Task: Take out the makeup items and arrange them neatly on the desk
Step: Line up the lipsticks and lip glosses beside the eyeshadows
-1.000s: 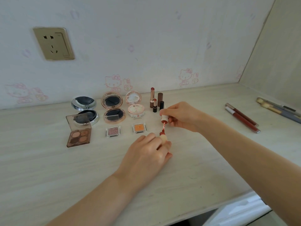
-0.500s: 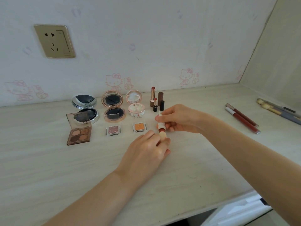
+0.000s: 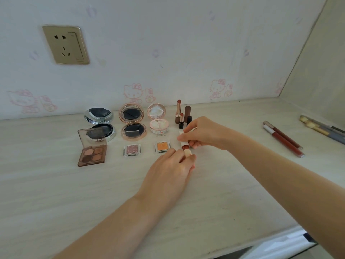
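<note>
- Pale wood-grain table (image 3: 56, 193), running back to a white cartoon-cat papered wall (image 3: 168, 53) with a gold wall socket (image 3: 65, 44).
- Left hand (image 3: 168, 172) near the middle, fingers curled round the cream base of a small red lip gloss tube (image 3: 185, 148).
- Right hand (image 3: 203, 132) just behind it, pinching the cream cap end of that same tube, so held between both, just above the table.
- Back row, left to right: open silver round compact (image 3: 99, 124), open rose-gold round compact (image 3: 132, 121), open pink pearly round compact (image 3: 157, 119).
- Brown four-shade eyeshadow palette with clear lid up (image 3: 91, 151), front left.
- Two long dark-red lip liner pens (image 3: 282, 139), well off to the right.
- Uncapped brown-and-gold lipsticks standing upright (image 3: 182, 114), right of the compacts.
- Tiny square pink glitter eyeshadow pot (image 3: 131, 149) and tiny square orange eyeshadow pot (image 3: 162, 146), side by side in front.
</note>
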